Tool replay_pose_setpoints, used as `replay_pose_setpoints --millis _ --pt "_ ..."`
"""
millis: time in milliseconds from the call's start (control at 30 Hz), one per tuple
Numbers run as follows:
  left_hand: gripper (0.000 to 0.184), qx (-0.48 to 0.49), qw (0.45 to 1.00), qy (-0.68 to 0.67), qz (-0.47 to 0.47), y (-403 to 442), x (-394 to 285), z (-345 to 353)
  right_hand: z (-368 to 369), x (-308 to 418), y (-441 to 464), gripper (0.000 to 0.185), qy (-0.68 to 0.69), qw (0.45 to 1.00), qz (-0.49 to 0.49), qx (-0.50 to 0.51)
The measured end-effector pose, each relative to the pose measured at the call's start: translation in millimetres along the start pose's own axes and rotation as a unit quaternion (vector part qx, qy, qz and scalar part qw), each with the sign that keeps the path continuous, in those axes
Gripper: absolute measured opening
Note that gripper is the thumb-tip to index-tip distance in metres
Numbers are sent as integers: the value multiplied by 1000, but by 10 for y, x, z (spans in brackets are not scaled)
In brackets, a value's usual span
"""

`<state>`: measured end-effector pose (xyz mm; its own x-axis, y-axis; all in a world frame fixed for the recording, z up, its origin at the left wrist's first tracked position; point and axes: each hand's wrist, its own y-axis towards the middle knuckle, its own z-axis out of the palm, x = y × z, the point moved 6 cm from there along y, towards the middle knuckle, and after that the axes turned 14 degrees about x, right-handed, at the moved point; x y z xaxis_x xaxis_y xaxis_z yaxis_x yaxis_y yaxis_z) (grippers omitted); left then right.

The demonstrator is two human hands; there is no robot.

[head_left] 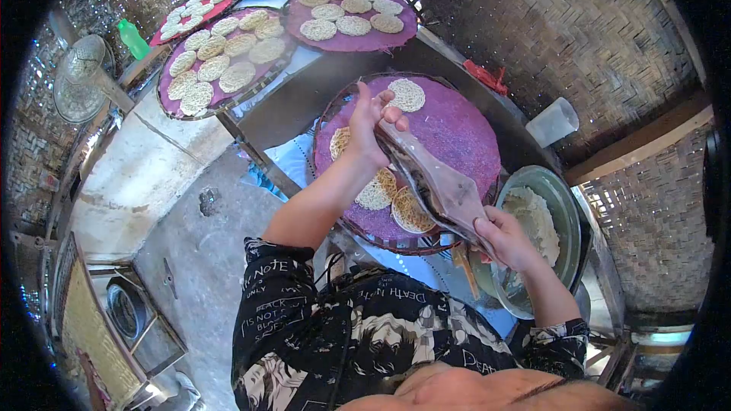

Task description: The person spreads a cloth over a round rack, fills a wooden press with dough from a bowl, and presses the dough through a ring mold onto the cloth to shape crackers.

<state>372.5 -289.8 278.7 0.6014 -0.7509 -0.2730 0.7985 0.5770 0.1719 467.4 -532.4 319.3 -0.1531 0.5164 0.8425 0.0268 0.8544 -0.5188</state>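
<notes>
A greyish, stained cloth-like sheet (pixel 442 183) is stretched between my two hands above a round purple tray (pixel 464 129). My left hand (pixel 371 123) is at its upper end, with the fingers curled near the edge and the thumb raised. My right hand (pixel 504 240) pinches its lower end between thumb and fingers. Below the sheet, lacy round crackers lie on the tray, one white cracker (pixel 406 95) at the top and several near the left and lower edge, partly hidden by the sheet and my left forearm.
A green basin (pixel 567 217) with pale dough or flour (pixel 533 221) stands right of the tray. Other round trays (pixel 403 7) full of crackers are at the back left. A translucent cup (pixel 553 122) and a red bag (pixel 485 76) sit on the right ledge; a green bottle (pixel 133 39) is far left.
</notes>
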Motion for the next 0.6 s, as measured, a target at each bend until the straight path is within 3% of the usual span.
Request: replay_pose_setpoints --millis 167,367,433,467,500,567,600 --pt "50 -13 999 -25 -30 -67 231 -22 10 -30 -198 53 -20 998 60 -3" --pt "63 96 992 2 -80 -148 121 378 105 6 -206 61 177 976 -77 97" --pt "61 174 974 63 -127 -217 115 565 81 197 -169 63 172 975 -134 51" --pt "50 279 872 395 -81 -189 222 506 97 268 -127 63 170 973 -158 22" --pt "43 241 810 533 -50 -246 246 557 105 334 -90 62 169 969 -182 -9" --pt "30 153 628 763 19 -477 274 741 159 336 115 55 160 965 -206 23" --pt "26 31 648 761 21 -528 174 724 175 310 254 51 159 960 -227 46"
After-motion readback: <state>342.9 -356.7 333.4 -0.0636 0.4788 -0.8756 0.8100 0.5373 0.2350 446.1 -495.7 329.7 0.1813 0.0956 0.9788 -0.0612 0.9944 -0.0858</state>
